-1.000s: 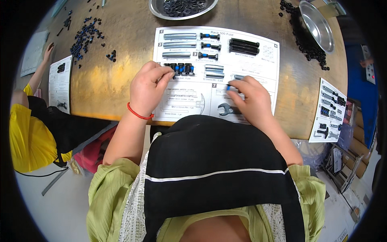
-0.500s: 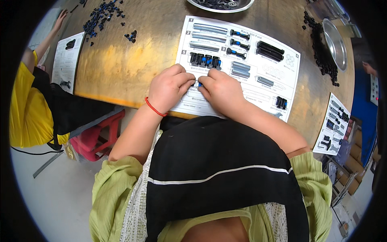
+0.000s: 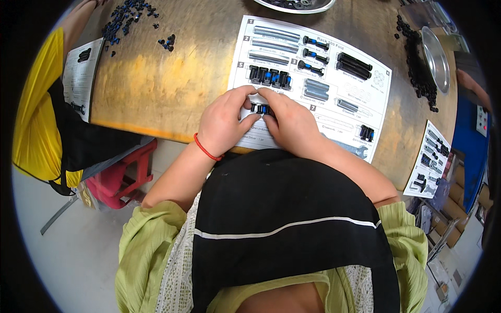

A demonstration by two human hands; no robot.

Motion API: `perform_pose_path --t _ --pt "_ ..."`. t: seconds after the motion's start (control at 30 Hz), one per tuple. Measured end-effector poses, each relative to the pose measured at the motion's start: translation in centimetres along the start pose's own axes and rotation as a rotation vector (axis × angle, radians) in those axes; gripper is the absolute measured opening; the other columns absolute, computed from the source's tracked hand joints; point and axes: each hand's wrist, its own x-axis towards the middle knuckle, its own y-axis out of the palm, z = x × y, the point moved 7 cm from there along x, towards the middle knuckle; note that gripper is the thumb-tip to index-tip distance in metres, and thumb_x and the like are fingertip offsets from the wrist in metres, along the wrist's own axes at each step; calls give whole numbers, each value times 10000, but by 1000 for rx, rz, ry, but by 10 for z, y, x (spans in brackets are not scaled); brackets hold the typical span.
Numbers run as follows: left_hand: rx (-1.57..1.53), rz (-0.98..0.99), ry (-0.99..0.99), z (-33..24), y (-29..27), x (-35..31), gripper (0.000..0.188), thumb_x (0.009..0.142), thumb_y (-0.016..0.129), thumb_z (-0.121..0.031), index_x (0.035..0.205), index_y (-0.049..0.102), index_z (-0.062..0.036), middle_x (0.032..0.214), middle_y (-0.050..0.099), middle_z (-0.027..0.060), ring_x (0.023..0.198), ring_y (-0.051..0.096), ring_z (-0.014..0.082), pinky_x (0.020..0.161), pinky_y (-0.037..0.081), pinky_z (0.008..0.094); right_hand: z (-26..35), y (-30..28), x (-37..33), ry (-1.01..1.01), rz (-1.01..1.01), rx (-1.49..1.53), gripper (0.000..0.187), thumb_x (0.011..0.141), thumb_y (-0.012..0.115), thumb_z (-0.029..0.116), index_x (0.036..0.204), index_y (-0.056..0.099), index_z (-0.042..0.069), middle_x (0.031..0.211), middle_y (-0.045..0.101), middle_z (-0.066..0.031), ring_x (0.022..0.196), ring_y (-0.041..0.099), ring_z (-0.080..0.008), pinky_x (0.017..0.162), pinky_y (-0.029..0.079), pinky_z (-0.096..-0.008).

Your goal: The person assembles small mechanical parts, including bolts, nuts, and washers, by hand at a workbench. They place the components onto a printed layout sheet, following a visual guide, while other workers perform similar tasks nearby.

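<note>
A paper sheet [image 3: 313, 109] with printed outlines lies on the table before me, bearing hardware or pictures of it; I cannot tell which for every piece. Near its lower left part is a short row of small black bolts [image 3: 260, 109] with blue threads. My left hand [image 3: 223, 116], a red cord at its wrist, curls round the left end of this row. My right hand [image 3: 293, 121] curls round the right end. Thumbs are on the near side and forefingers on the far side. Just beyond lie larger black bolts [image 3: 269, 77] with blue patches. Silver tubes [image 3: 276, 34] appear farther up.
Loose blue-and-black screws [image 3: 125, 23] are scattered at the far left. A metal bowl of washers [image 3: 297, 6] stands at the back. Black nuts [image 3: 417, 68] spread beside a metal dish [image 3: 436, 60] at right. A co-worker in a yellow sleeve [image 3: 39, 120] is at left, near a red stool [image 3: 122, 175].
My fingertips have spread from a close pinch into a rounded hold about the small bolts, which now show. The sheet appears slightly shifted right. The co-worker's arm at left has moved.
</note>
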Motion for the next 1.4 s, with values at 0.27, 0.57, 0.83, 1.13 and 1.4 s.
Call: perform_pose_path --t 0.27,0.57,0.83,1.13,1.4 --pt "-129 -45 -94 9 -27 -1 531 687 804 -31 1165 576 -55 882 588 46 661 537 139 611 472 266 4 -10 5 118 119 83 521 800 691 99 1279 496 32 966 641 -169 836 646 -328 708 528 -409" --pt "339 -344 -445 153 -161 42 341 844 697 -197 1170 646 -109 1099 612 141 992 630 293 855 513 391 -7 -46 16 122 -14 49 277 812 677 69 1083 626 51 814 585 -91 629 564 -222 575 467 -332" --pt "251 -227 -421 171 -162 62 183 855 662 -137 1007 643 -36 769 636 91 733 622 220 683 496 323 14 -34 103 -65 107 -155 213 833 634 111 1042 655 79 906 615 -117 831 627 -318 723 514 -407" --pt "-112 -479 -527 183 -157 53 171 857 599 -77 1013 636 -17 676 582 26 639 552 93 598 450 266 55 69 241 -316 127 -224 278 817 572 78 1083 648 101 1020 586 -154 1029 582 -334 834 500 -439" --pt "141 -539 -536 178 -166 46 192 893 643 -239 959 681 -63 789 685 109 705 649 216 649 496 311 47 77 253 -200 94 -149 150 812 574 105 937 616 35 961 591 -178 932 595 -385 790 499 -459"
